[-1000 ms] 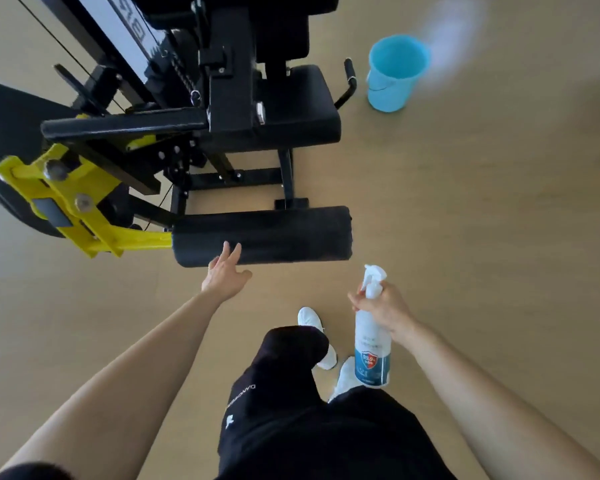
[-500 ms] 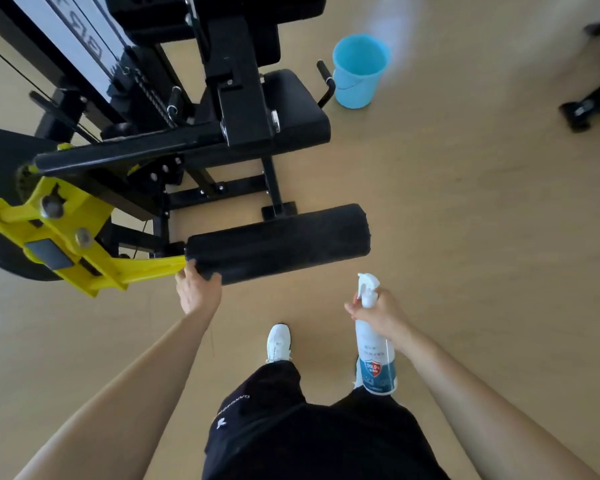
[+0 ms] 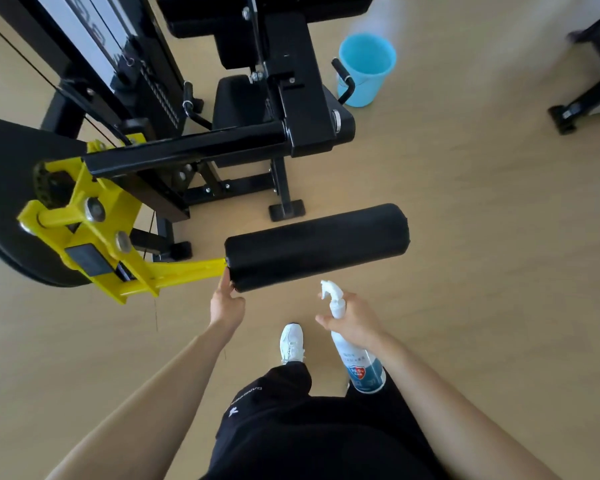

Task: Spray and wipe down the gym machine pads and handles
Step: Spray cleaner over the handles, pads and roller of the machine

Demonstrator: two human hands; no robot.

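Observation:
A black roller pad (image 3: 316, 245) lies across the middle of the head view, fixed to the machine's yellow lever arm (image 3: 94, 237). My left hand (image 3: 226, 306) grips the pad's left end, thumb up against the end face and fingers curled under it. Just below the pad's right half, my right hand (image 3: 355, 318) holds a white spray bottle (image 3: 361, 368) by its neck, nozzle pointing up and left toward the pad. The black seat pad (image 3: 236, 98) and a side handle (image 3: 343, 77) sit farther back. No cloth is in view.
A light blue bucket (image 3: 366, 74) stands on the wooden floor behind the seat's right handle. The black foot of another machine (image 3: 589, 88) reaches in at the upper right. My white shoe (image 3: 291, 341) is below the pad. Cables and the weight stack fill the upper left.
My left hand went from open in front of the roller pad to gripping its left end. The pad now sits farther right and tilted. The bottle stayed in my right hand.

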